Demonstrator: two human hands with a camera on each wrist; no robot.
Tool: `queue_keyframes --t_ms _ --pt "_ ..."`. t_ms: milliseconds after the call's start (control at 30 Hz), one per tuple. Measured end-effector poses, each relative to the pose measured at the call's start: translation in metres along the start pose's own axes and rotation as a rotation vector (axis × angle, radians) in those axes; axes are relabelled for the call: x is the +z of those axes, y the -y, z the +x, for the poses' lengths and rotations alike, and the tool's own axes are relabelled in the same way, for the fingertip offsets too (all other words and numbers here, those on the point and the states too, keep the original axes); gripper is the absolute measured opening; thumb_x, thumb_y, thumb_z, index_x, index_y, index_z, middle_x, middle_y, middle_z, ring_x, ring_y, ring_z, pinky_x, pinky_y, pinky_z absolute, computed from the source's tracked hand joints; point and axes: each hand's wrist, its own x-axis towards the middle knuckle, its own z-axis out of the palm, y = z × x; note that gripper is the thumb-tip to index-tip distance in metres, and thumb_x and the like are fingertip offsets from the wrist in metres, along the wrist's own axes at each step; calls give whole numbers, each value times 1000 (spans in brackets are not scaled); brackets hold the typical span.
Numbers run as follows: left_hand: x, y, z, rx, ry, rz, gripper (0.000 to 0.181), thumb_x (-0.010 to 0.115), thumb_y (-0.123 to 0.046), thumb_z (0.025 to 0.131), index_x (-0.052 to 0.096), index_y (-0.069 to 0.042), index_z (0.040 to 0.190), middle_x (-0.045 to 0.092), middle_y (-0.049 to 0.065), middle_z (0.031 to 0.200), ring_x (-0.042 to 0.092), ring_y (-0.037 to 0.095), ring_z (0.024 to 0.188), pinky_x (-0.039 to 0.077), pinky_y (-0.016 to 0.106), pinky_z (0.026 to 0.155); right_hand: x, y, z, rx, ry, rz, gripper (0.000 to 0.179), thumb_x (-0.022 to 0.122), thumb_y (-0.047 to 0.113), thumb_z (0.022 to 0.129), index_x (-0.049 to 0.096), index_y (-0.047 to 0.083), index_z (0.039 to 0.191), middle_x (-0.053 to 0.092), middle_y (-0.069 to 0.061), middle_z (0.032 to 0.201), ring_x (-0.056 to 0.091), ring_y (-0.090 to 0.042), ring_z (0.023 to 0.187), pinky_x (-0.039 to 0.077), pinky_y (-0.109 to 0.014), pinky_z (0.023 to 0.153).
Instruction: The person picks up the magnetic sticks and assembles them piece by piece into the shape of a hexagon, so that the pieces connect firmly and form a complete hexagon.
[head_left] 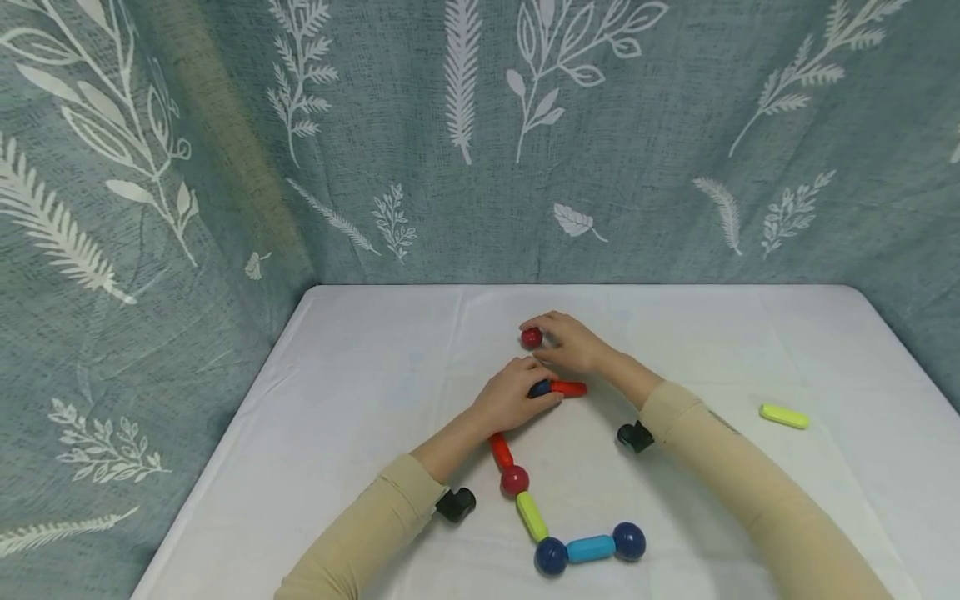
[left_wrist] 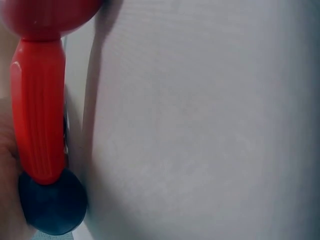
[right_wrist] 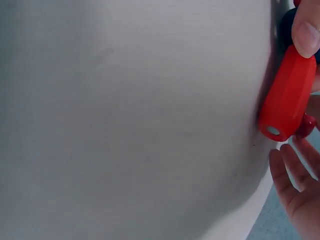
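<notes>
My left hand [head_left: 516, 393] grips a chain of toy rods and balls at a dark blue ball [head_left: 540, 388], and a red rod [head_left: 568, 389] sticks out from it to the right. In the right wrist view that red rod [right_wrist: 287, 95] shows a small metal disc in its free end. My right hand [head_left: 576, 343] is just beyond, finger and thumb holding a loose-looking red ball [head_left: 531, 337], its other fingers [right_wrist: 281, 175] spread. Under the left hand, another red rod [head_left: 501, 451] runs to a red ball [head_left: 514, 481]; the chain's middle is hidden there.
Nearer me, the chain goes on through a yellow-green rod [head_left: 532, 517], a dark blue ball [head_left: 551, 557], a light blue rod [head_left: 591, 548] and an end ball [head_left: 628, 541]. A separate yellow-green rod [head_left: 784, 416] lies right on the white tablecloth [head_left: 360, 375]. Behind hangs a patterned curtain [head_left: 420, 100].
</notes>
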Motion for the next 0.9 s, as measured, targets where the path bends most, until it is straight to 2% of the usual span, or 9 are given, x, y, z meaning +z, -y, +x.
queue_keyframes --t_ms 167,333,500,700,900 --pt "1 0 1 -8 1 -10 28 66 -31 94 70 -12 114 60 6 112 53 20 99 46 31 81 0 -7 -16 19 -29 -7 35 67 8 91 61 3 124 61 -16 114 57 -28 98 48 -42 84" --pt "1 0 0 -20 4 -20 28 65 -32 94 70 -13 114 61 5 110 53 20 100 46 31 83 -4 -16 -40 24 -56 17 39 68 9 90 60 1 127 63 -14 116 61 -26 99 51 -40 82" --pt "1 0 1 -35 11 -38 28 64 -32 95 69 -13 115 61 5 110 54 20 102 47 32 84 -12 -21 -67 71 -59 73 40 70 7 89 58 -1 126 64 -15 114 64 -25 93 53 -35 74" --pt "1 1 1 -72 18 -52 28 63 -32 96 68 -15 117 61 3 109 53 18 100 47 30 82 -15 -26 -92 59 -47 111 41 71 4 87 61 2 126 62 -15 120 61 -30 106 51 -41 85" --pt "2 0 2 -67 18 -51 28 63 -32 96 68 -15 117 61 3 109 53 18 98 47 29 80 -14 -25 -104 40 0 182 44 68 2 88 59 4 131 61 -13 122 59 -29 110 50 -42 90"
